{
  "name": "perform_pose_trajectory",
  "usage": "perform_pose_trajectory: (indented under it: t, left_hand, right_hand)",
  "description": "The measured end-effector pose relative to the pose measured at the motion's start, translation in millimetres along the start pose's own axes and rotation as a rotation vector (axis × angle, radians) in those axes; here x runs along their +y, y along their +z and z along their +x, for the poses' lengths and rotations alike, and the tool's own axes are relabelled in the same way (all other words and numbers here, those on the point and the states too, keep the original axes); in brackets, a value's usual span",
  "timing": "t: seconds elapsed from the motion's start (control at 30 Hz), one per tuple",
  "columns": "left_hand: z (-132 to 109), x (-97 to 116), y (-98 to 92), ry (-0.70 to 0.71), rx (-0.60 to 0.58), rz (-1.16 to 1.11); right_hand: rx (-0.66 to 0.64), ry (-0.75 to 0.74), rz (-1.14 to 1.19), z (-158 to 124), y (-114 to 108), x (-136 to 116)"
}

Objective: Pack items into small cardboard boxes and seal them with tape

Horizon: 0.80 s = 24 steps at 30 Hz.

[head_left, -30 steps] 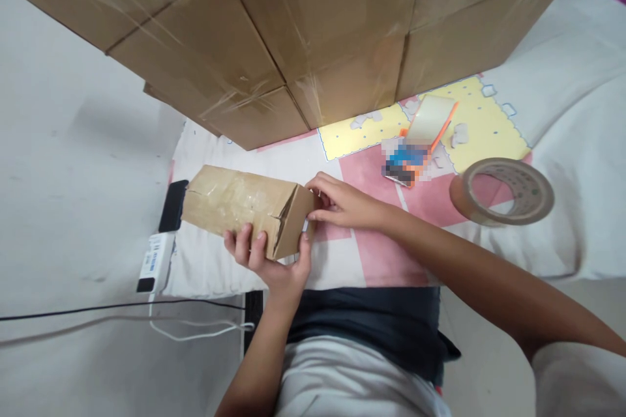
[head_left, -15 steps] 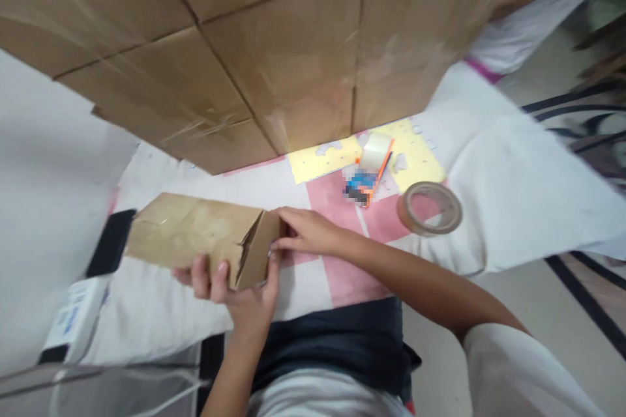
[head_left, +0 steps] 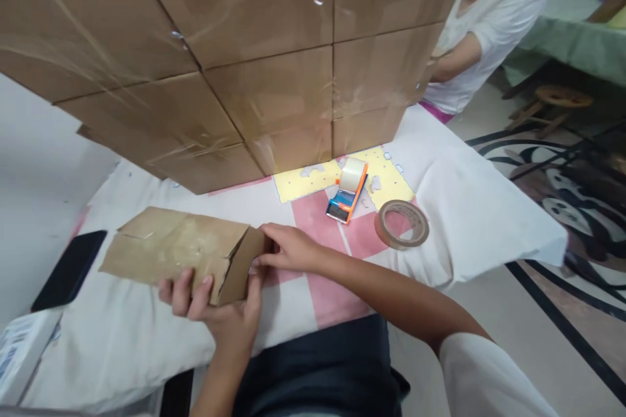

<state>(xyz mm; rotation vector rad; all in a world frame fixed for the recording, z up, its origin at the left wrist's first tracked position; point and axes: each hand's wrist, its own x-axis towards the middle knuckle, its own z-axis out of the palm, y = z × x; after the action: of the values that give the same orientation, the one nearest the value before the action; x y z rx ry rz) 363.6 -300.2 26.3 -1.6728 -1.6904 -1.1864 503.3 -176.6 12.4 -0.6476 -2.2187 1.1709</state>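
A long brown cardboard box (head_left: 171,249) lies on its side on the white cloth in front of me. My left hand (head_left: 215,305) grips its near right corner from below, fingers curled up over the side. My right hand (head_left: 286,249) pinches the right end of the box at its flap, fingers closed. A roll of brown tape (head_left: 402,224) lies flat to the right. An orange and blue tape dispenser (head_left: 348,192) with a pale roll rests just behind it.
A wall of stacked, taped cardboard boxes (head_left: 235,52) fills the back. A black phone (head_left: 68,268) and a white device (head_left: 19,352) lie at the left. Another person in a white shirt (head_left: 482,32) stands at the far right. Patterned floor lies beyond the table's right edge.
The camera has swung right and up, bringing the other person and the floor into view. Both hands keep the same hold on the box, which has barely moved.
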Motion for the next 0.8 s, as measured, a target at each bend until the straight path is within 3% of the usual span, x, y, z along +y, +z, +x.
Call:
perform_pose_trajectory:
  t: [0.23, 0.8]
  left_hand:
    - [1.3, 3.6, -2.7, -0.038, -0.013, 0.023]
    - [-4.6, -0.1, -1.4, -0.066, -0.027, 0.072]
  right_hand:
    - [0.032, 0.003, 0.077, 0.1, 4.1, 0.1]
    - [-0.045, 0.041, 0.131, -3.3, -3.5, -3.1]
